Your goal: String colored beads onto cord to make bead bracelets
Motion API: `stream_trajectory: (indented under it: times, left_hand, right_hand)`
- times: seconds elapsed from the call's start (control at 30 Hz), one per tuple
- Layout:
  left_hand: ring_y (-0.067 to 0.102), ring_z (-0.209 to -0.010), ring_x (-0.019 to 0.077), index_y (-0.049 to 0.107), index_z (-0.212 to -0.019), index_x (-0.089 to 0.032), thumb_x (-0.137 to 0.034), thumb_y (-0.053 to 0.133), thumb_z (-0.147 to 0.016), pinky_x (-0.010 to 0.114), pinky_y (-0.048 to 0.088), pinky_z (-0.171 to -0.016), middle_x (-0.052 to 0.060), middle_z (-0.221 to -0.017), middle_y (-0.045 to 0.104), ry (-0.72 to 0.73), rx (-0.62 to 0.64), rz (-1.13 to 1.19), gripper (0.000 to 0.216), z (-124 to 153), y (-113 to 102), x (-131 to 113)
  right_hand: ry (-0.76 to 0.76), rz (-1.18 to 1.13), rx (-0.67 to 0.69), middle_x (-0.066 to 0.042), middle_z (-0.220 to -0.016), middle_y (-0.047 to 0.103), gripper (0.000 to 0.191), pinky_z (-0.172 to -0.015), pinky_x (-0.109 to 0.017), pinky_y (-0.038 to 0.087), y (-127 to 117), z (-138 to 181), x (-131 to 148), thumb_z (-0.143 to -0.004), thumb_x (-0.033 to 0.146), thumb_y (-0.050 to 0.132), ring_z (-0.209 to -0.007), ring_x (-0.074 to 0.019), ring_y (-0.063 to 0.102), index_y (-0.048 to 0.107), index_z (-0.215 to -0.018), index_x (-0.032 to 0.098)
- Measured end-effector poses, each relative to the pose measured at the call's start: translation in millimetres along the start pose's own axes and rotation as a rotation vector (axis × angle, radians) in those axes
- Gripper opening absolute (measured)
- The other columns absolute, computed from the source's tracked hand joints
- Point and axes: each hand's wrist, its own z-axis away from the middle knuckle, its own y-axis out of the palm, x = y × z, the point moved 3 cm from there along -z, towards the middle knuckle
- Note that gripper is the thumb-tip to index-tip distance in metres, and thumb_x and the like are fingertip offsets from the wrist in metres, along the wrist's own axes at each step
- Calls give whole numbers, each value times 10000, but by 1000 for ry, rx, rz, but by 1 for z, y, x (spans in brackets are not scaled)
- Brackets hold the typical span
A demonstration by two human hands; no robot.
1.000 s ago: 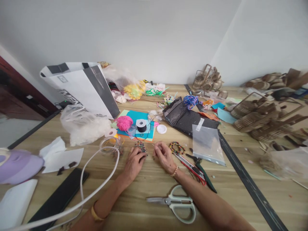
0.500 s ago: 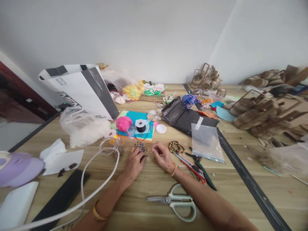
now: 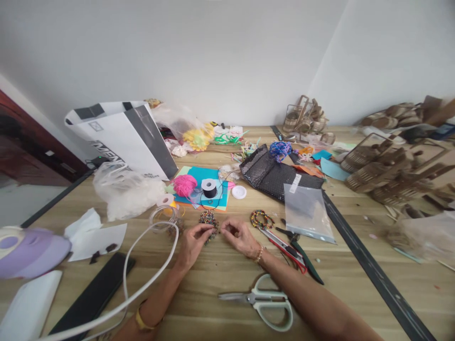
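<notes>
A small heap of multicoloured beads (image 3: pixel 208 220) lies on the table in front of me. My left hand (image 3: pixel 194 242) is at its near left edge, thumb and fingers pinched together; whatever sits between them is too small to name. Just right of the heap, my right hand (image 3: pixel 241 237) is closed with its fingertips together, and I cannot make out what they hold. A thin black cord runs from a spool of black cord (image 3: pixel 209 188) towards the beads. Beaded bracelets (image 3: pixel 262 219) lie beyond my right wrist, beside a red box cutter (image 3: pixel 284 247).
Scissors (image 3: pixel 263 300) lie near my right forearm. A white cable (image 3: pixel 156 277) loops over the left side. Pink yarn (image 3: pixel 185 185) rests on blue paper (image 3: pixel 199 173). A clear zip bag (image 3: pixel 308 213) and small woven baskets (image 3: pixel 387 166) are on the right.
My left hand has drawn back slightly left and its fingers have gone into a pinch, uncovering more of the beads. My right hand has stayed almost in place. The view has shifted slightly.
</notes>
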Motion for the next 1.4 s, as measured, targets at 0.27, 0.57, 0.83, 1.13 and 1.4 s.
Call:
stream_trajectory:
  times: [0.27, 0.57, 0.83, 1.13, 1.4]
  left_hand:
    - [684, -699, 202, 746, -767, -144, -289, 695, -650, 292, 546, -685, 64, -749, 755, -79, 52, 122, 194, -2, 1, 3]
    - [706, -745, 222, 738, -814, -150, -304, 685, -674, 322, 562, -728, 59, -769, 761, -121, 84, 205, 215, -2, 0, 5]
    - [706, -749, 220, 735, -807, -149, -296, 689, -673, 304, 554, -719, 56, -772, 762, -127, 89, 211, 204, -1, -1, 4]
    - [695, -744, 200, 741, -801, -162, -277, 688, -684, 266, 537, -705, 43, -775, 759, -102, 95, 201, 172, -1, 0, 7]
    - [657, -677, 175, 746, -797, -155, -284, 680, -689, 247, 515, -651, 40, -731, 742, -84, 100, 165, 181, 0, 0, 7]
  right_hand:
    - [-13, -29, 65, 12, -638, 522, 190, -501, -191, 336, 1, -1, 4, -846, 315, 531, -573, -96, 436, 568, -757, 152]
    - [5, -29, 70, 17, -626, 504, 155, -492, -188, 316, 2, -1, 6, -831, 272, 523, -557, -91, 413, 570, -754, 146]
    - [4, -41, 83, 20, -634, 496, 158, -498, -186, 314, 2, -1, 6, -830, 271, 520, -549, -83, 410, 571, -758, 140]
    - [6, -9, 82, 13, -654, 525, 165, -510, -191, 319, 2, -1, 2, -837, 286, 534, -565, -88, 429, 578, -763, 145]
    - [2, -20, 95, 12, -649, 533, 154, -516, -187, 334, 2, -2, 5, -829, 270, 530, -572, -85, 440, 577, -756, 143]
